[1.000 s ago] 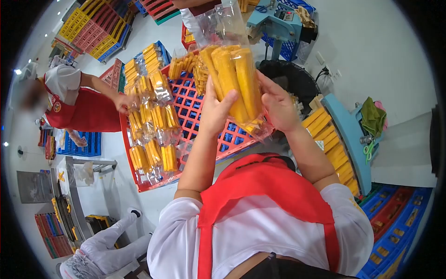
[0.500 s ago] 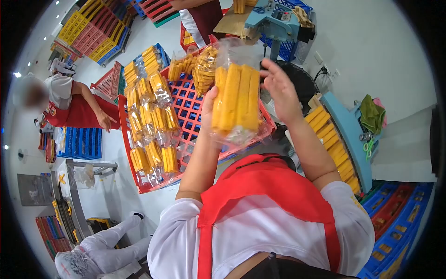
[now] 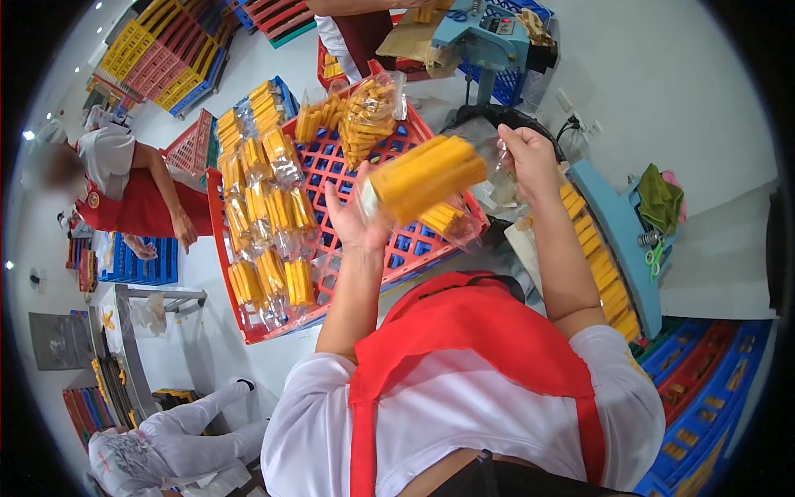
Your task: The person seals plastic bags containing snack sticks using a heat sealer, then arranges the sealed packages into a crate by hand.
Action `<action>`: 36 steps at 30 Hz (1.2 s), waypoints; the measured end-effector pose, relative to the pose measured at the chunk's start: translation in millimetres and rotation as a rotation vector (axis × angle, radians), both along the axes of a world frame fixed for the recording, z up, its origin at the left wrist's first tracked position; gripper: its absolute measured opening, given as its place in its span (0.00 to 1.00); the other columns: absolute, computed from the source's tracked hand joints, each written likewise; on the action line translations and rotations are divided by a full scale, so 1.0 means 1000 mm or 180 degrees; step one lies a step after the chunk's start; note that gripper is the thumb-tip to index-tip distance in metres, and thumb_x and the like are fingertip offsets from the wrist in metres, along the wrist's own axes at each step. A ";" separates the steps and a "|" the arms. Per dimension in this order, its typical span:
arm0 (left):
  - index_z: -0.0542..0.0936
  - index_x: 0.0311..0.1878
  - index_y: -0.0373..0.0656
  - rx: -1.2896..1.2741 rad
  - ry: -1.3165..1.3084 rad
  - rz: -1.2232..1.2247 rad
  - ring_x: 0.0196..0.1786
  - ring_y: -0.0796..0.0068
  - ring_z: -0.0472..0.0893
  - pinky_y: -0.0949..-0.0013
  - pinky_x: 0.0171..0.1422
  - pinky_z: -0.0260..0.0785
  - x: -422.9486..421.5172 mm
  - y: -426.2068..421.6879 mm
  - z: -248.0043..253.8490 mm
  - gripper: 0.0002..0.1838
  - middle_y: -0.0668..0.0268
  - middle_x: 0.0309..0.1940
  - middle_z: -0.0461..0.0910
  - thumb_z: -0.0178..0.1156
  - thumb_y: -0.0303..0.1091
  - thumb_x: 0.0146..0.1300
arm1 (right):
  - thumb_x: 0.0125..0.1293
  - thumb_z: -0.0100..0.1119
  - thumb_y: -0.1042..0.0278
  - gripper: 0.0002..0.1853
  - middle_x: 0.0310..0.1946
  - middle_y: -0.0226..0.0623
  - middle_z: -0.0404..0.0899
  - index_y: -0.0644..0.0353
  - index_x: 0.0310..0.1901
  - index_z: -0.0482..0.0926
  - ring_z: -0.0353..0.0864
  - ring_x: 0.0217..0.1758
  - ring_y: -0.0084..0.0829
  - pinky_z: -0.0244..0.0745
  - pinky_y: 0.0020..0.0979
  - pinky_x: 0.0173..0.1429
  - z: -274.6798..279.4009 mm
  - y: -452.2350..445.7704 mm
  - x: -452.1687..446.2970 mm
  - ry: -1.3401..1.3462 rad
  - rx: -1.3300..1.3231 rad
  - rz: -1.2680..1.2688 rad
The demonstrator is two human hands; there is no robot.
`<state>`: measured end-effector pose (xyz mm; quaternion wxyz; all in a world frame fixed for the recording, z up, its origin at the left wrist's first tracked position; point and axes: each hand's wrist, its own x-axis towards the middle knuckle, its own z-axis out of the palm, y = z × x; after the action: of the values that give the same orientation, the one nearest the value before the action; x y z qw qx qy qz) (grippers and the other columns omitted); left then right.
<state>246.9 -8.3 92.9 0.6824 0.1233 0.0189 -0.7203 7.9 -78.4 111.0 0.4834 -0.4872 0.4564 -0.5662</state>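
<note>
A clear plastic pack of yellow sticks (image 3: pixel 426 178) hangs tilted over the red crate (image 3: pixel 356 186), slightly blurred. My right hand (image 3: pixel 534 161) pinches the loose, see-through end of its bag. At the other end, my left hand (image 3: pixel 360 219) is open, palm up with fingers spread; whether it touches the pack I cannot tell. Beneath, another pack of sticks (image 3: pixel 447 222) lies in the crate's near right part. Along the crate's left side lie several similar packs (image 3: pixel 269 207). Toward the back is a bag of loose sticks (image 3: pixel 368 120).
To the right stands a light-blue machine (image 3: pixel 617 240) with rows of yellow sticks beside it. A black bin (image 3: pixel 530 124) is behind my right hand. A co-worker in a red apron (image 3: pixel 141 190) stands at the left. Another light-blue machine (image 3: pixel 480 37) is at the back.
The pack has swung from upright to a sideways tilt. My right hand went from spread fingers to pinching the bag's end. My left hand moved left and opened from its grip.
</note>
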 end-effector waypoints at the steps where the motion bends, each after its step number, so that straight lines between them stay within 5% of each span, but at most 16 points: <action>1: 0.64 0.56 0.44 -0.0312 -0.0256 -0.0003 0.57 0.56 0.66 0.47 0.61 0.54 -0.008 0.008 0.010 0.33 0.58 0.54 0.67 0.39 0.62 0.58 | 0.56 0.58 0.62 0.12 0.17 0.26 0.71 0.60 0.20 0.74 0.66 0.20 0.15 0.61 0.18 0.26 -0.001 0.003 0.001 -0.0076 0.0266 0.0011; 6: 0.64 0.57 0.46 -0.0305 -0.1366 0.0241 0.55 0.65 0.70 0.56 0.57 0.62 -0.006 0.008 -0.007 0.28 0.59 0.52 0.69 0.44 0.56 0.60 | 0.56 0.57 0.61 0.13 0.18 0.27 0.71 0.62 0.23 0.75 0.67 0.22 0.17 0.62 0.18 0.28 -0.003 0.007 0.006 0.0134 0.0588 0.0170; 8: 0.64 0.56 0.44 -0.0552 -0.1556 0.0157 0.53 0.68 0.71 0.62 0.52 0.67 0.005 0.005 -0.018 0.27 0.61 0.52 0.70 0.43 0.54 0.61 | 0.57 0.57 0.62 0.12 0.25 0.31 0.73 0.65 0.31 0.78 0.70 0.29 0.20 0.66 0.22 0.35 0.002 0.011 0.010 0.0982 -0.0917 -0.0149; 9: 0.63 0.57 0.42 -0.0645 -0.1530 0.0176 0.51 0.68 0.72 0.67 0.50 0.68 0.008 0.005 -0.016 0.27 0.61 0.51 0.70 0.41 0.53 0.63 | 0.57 0.57 0.62 0.12 0.25 0.31 0.73 0.65 0.31 0.78 0.70 0.29 0.20 0.66 0.22 0.35 0.008 0.015 0.008 0.0994 -0.0912 -0.0121; 12: 0.63 0.57 0.42 -0.0577 -0.1578 0.0246 0.51 0.68 0.73 0.66 0.50 0.69 0.016 0.006 -0.006 0.27 0.60 0.51 0.70 0.38 0.53 0.63 | 0.57 0.57 0.63 0.15 0.38 0.36 0.76 0.63 0.43 0.76 0.73 0.43 0.25 0.66 0.25 0.48 0.031 0.031 0.000 0.1094 -0.0880 0.0724; 15: 0.62 0.57 0.41 -0.0785 -0.1762 0.0143 0.53 0.67 0.72 0.65 0.51 0.69 0.021 0.004 -0.008 0.28 0.61 0.51 0.70 0.35 0.54 0.64 | 0.53 0.58 0.65 0.29 0.60 0.41 0.60 0.62 0.58 0.64 0.57 0.65 0.34 0.51 0.30 0.65 0.038 0.046 0.000 0.1193 -0.1333 0.1837; 18: 0.61 0.58 0.41 -0.0933 -0.2070 0.0059 0.54 0.67 0.70 0.62 0.56 0.64 0.026 0.004 -0.011 0.28 0.62 0.52 0.69 0.34 0.54 0.65 | 0.48 0.63 0.63 0.35 0.60 0.45 0.60 0.63 0.58 0.61 0.59 0.63 0.39 0.55 0.32 0.63 0.048 0.064 0.015 0.2002 -0.1988 0.1745; 23: 0.55 0.62 0.40 -0.1143 -0.1962 0.0859 0.59 0.65 0.64 0.61 0.63 0.56 0.015 0.006 0.002 0.28 0.58 0.57 0.63 0.32 0.50 0.66 | 0.49 0.62 0.64 0.38 0.63 0.47 0.53 0.64 0.61 0.56 0.51 0.67 0.42 0.48 0.33 0.66 0.043 0.066 0.021 0.2076 -0.2077 0.1924; 26: 0.52 0.63 0.40 -0.0977 -0.2222 0.0567 0.60 0.65 0.63 0.62 0.63 0.56 0.018 0.003 0.001 0.28 0.59 0.57 0.62 0.33 0.49 0.67 | 0.50 0.60 0.65 0.38 0.63 0.48 0.51 0.65 0.62 0.55 0.48 0.67 0.43 0.46 0.33 0.67 0.031 0.063 0.023 0.1892 -0.2088 0.2063; 36: 0.53 0.62 0.40 -0.1085 -0.2135 0.0049 0.59 0.68 0.64 0.64 0.61 0.59 0.028 -0.003 -0.012 0.27 0.60 0.56 0.64 0.43 0.44 0.64 | 0.55 0.58 0.64 0.36 0.64 0.42 0.52 0.65 0.62 0.53 0.49 0.68 0.32 0.45 0.30 0.66 0.040 0.053 0.014 0.1401 -0.0818 0.2288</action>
<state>274.9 -10.9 81.0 0.6667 0.2369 -0.3250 -0.6275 22.0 -25.7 151.0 0.4765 -0.7802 0.2759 -0.2970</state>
